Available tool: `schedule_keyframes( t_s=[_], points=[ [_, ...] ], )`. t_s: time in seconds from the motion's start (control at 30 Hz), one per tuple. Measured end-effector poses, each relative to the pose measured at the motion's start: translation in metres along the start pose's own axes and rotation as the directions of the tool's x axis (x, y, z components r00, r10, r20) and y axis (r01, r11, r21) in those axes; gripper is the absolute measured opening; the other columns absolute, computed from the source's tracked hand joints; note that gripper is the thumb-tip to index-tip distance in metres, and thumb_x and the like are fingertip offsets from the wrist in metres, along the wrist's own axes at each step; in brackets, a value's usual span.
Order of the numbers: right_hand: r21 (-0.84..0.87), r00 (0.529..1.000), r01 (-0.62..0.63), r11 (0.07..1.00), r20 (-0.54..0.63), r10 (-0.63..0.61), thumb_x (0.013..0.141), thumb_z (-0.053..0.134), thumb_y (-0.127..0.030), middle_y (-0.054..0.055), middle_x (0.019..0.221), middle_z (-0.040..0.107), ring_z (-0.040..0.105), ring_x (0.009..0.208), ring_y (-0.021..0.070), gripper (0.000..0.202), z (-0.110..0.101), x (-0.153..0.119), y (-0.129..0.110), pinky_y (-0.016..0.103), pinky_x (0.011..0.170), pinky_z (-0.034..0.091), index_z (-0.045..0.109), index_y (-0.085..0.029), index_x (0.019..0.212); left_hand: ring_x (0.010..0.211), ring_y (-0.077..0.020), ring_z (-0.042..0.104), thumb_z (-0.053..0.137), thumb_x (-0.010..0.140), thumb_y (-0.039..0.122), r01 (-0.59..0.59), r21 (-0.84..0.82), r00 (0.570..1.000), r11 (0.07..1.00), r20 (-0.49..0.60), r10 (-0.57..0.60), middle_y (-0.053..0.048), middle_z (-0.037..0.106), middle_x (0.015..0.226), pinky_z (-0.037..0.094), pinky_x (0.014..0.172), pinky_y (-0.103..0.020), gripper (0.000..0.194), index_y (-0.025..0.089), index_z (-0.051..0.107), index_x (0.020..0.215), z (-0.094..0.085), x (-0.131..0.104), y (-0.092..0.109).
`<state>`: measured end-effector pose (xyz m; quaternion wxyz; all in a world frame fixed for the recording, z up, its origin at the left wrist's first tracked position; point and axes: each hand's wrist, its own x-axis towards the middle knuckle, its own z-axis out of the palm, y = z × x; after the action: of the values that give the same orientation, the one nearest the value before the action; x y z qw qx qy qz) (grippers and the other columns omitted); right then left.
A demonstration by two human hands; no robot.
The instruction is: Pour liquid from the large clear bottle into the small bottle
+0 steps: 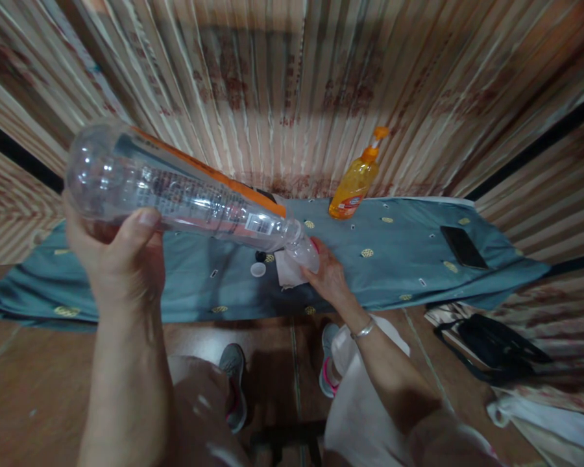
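Note:
My left hand is wrapped round the base of a large clear plastic bottle with an orange and dark label. The bottle is tilted on its side, its neck pointing right and down. At its mouth is a small clear plastic piece, shaped like a cup or funnel, with my right hand closed round its side. Whether liquid is passing between them cannot be made out. Below lies a whitish square item, partly covered. A round white cap and a small dark cap rest beside it.
An orange pump bottle of yellow liquid stands at the back of the teal cloth-covered table. Toward the right end lies a black phone. A pleated curtain hangs behind. On the floor at right is a black bag.

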<state>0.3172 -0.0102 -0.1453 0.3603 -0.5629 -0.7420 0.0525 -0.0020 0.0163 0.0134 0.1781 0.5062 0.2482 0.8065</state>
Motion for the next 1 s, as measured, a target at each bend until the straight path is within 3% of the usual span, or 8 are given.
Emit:
schedule_keyframes(
  t_s=[0.3,0.57,1.0],
  points=[
    [0.035,1.0,-0.009,0.999,0.006,0.009,0.087,0.068,-0.03,0.021,0.147,0.065,0.066,0.133,0.0359,0.073,-0.0021,0.0006,-0.0016,0.055,0.112,0.056,0.042,-0.015,0.154,0.097,-0.0206,0.069,0.093,0.037,0.063,-0.029,0.02,1.0,0.999,0.002,0.028,-0.006,0.067,0.114,0.053,0.104,-0.055,0.1,0.022,0.062,0.122,0.0045,0.0029,0.0016],
    [0.04,0.999,-0.02,0.999,0.03,0.019,0.087,0.068,-0.028,0.02,0.148,0.064,0.064,0.136,0.0346,0.073,-0.0045,0.0009,-0.0037,0.053,0.113,0.056,0.042,-0.014,0.154,0.093,-0.02,0.068,0.094,0.038,0.056,-0.005,0.014,1.0,1.0,-0.003,0.005,-0.004,0.069,0.105,0.055,0.1,-0.052,0.086,0.024,0.063,0.112,0.0063,0.0017,0.0047],
    [0.002,0.999,-0.02,1.0,0.041,0.02,0.09,0.066,-0.032,0.02,0.148,0.064,0.064,0.135,0.0346,0.072,-0.0046,0.0008,-0.0029,0.053,0.113,0.055,0.04,-0.015,0.155,0.107,-0.026,0.067,0.092,0.031,0.065,-0.024,-0.002,1.0,1.0,0.02,0.024,-0.007,0.064,0.114,0.05,0.107,-0.059,0.111,0.021,0.055,0.126,-0.0008,0.0067,-0.0046]
  ],
)
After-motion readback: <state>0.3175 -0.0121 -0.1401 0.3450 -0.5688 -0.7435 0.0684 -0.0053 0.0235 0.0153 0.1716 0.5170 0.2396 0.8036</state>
